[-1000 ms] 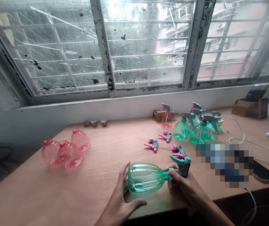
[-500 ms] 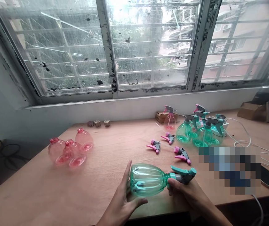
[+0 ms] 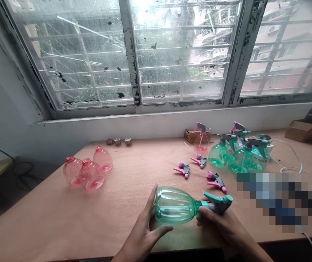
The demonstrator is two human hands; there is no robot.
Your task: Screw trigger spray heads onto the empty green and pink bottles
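Observation:
Lying on its side above the table's near edge is a transparent green plastic spray bottle (image 3: 174, 206), with a teal and grey trigger head (image 3: 218, 203) at its neck. My left hand (image 3: 143, 234) cups the bottle's base with spread fingers. My right hand (image 3: 218, 227) grips the neck, just under the trigger head. Nearest my right hand lies a loose pink and grey trigger head (image 3: 216, 181). Two more loose heads (image 3: 184, 170) lie further left. Several headless pink bottles (image 3: 72, 170) stand at the left.
A wooden table (image 3: 49, 207) runs beneath a grimy barred window (image 3: 180, 54). Green spray bottles (image 3: 220, 154) and a pink one (image 3: 201, 142) stand at the back. White cables (image 3: 289, 169), a cardboard box (image 3: 303, 131) and a pixelated patch (image 3: 274, 202) lie right.
The trigger head has turned in my right hand, from tilted to nearly level. The view has drifted, sliding the table objects rightward in the frame.

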